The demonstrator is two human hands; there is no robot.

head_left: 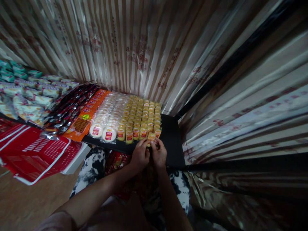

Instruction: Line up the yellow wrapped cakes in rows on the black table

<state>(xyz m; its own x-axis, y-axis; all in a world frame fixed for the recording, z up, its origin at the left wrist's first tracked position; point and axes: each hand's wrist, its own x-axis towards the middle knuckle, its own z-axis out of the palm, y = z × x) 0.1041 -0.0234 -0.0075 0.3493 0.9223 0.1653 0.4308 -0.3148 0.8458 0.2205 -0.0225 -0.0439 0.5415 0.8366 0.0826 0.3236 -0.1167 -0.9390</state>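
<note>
Between the fingertips of both my hands is a small yellow snack packet [151, 137] with an orange-red label. My left hand [140, 155] pinches it from the left, and my right hand [159, 154] grips its right side with the thumb on top. Just beyond my fingers, rows of matching yellow snack packets [137, 117] stand on a black shelf [171, 141]. Left of these lie overlapping rows of round white crackers in clear wrappers [109, 132], with red labels on the front ones.
Further left on the shelf are an orange snack bag [83, 123], dark shiny packets [69, 107], white packets [30, 107] and green packets [14, 70]. A red basket [36, 154] with white handles sits at the lower left. Striped sheeting [134, 41] hangs behind; a dark pole [216, 75] slants at right.
</note>
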